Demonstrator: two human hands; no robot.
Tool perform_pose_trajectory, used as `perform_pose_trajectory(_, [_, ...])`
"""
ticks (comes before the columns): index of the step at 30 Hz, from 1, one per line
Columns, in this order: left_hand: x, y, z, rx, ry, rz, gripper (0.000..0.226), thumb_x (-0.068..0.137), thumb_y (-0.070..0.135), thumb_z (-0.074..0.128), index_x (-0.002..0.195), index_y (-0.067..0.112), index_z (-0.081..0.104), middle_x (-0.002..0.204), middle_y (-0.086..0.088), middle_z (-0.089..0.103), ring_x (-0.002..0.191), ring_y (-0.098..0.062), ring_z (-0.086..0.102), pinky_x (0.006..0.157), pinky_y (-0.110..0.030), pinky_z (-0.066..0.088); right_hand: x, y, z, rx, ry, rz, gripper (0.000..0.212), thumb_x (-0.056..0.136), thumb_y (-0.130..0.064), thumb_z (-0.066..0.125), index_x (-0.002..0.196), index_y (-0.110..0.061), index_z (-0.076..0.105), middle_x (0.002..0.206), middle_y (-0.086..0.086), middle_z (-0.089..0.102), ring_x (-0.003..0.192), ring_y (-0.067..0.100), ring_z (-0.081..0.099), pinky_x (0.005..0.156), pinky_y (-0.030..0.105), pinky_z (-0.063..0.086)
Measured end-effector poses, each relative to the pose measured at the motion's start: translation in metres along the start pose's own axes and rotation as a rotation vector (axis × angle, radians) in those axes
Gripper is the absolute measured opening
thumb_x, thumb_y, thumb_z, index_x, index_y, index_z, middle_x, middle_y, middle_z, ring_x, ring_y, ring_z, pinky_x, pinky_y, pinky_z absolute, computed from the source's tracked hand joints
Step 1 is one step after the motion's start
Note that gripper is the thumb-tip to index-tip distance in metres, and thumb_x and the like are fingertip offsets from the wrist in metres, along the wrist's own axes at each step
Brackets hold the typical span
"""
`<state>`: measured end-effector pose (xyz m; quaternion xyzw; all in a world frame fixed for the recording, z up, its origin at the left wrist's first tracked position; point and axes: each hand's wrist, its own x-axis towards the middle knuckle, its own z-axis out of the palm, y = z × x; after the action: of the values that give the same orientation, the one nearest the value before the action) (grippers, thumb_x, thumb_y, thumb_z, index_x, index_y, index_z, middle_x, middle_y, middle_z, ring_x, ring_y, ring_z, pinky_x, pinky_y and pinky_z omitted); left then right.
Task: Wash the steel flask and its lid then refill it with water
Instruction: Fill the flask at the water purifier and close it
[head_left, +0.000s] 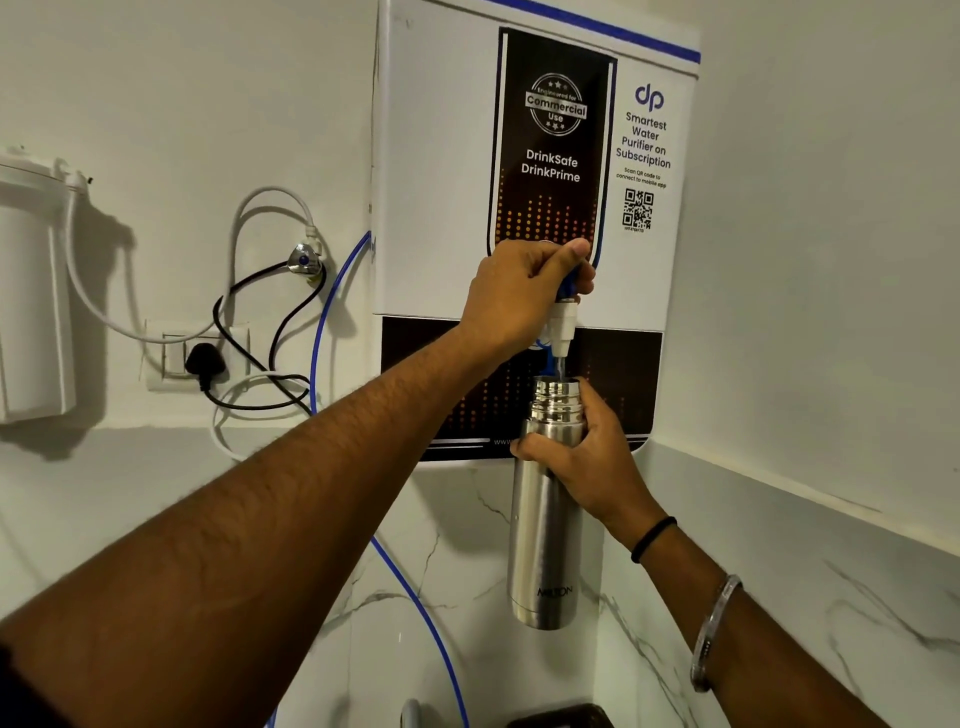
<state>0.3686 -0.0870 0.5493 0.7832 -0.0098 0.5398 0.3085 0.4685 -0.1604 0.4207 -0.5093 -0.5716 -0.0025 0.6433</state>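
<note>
Head view: left hand (524, 291) curled round blue tap lever (566, 283) at frame centre, on white purifier (441, 156) mounted on wall. Thin water stream (560, 364) drops from white spout (563, 325) into open mouth of flask (543, 519). Right hand (582, 462) grips flask at its shoulder, holding it upright just under spout, lid off, clear of marble surface (779, 597) below. Blue tube (415, 587) runs down left of flask. Plug (205, 361) in socket, cables and white filter housing (31, 291) at left of frame.
</note>
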Motion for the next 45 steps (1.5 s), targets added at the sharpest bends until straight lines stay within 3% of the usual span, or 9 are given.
perform_pose_trajectory(9, [-0.0017,0.0026,-0.0005,0.017,0.008,0.002,0.039,0.105,0.038,0.052,0.094,0.011,0.078,0.092,0.001,0.078,0.086,-0.010,0.074,0.092,-0.039,0.060,0.0010,-0.0020,-0.0002,-0.002,-0.011,-0.008,0.047,0.075,-0.003,0.082,0.103,-0.030,0.056,0.092,-0.004,0.066,0.074,0.007,0.064,0.068,0.029,0.058])
perform_pose_trajectory(31, [-0.0010,0.0019,0.0001,0.082,-0.001,0.008,0.042,0.104,0.043,0.051,0.084,0.017,0.078,0.089,0.006,0.077,0.090,-0.013,0.073,0.093,-0.049,0.058,-0.0008,-0.0009,-0.0013,0.010,-0.002,-0.004,0.046,0.075,-0.007,0.083,0.106,-0.029,0.056,0.084,-0.014,0.066,0.073,0.003,0.064,0.065,0.019,0.057])
perform_pose_trajectory(36, [-0.0012,0.0029,0.0002,0.082,-0.002,0.007,0.043,0.105,0.043,0.051,0.084,0.016,0.078,0.090,0.005,0.077,0.090,-0.013,0.073,0.093,-0.049,0.058,-0.0001,-0.0006,-0.0018,0.005,-0.012,-0.006,0.048,0.068,-0.018,0.082,0.110,-0.021,0.057,0.089,-0.006,0.067,0.074,0.007,0.064,0.067,0.022,0.056])
perform_pose_trajectory(45, [0.0009,0.0031,-0.0015,0.048,-0.030,-0.033,0.043,0.104,0.045,0.051,0.082,0.019,0.077,0.089,0.004,0.078,0.093,-0.017,0.073,0.095,-0.050,0.057,0.0001,0.0016,-0.0009,0.006,-0.005,0.008,0.052,0.068,-0.022,0.083,0.113,-0.026,0.057,0.092,-0.005,0.067,0.083,0.016,0.066,0.070,0.025,0.059])
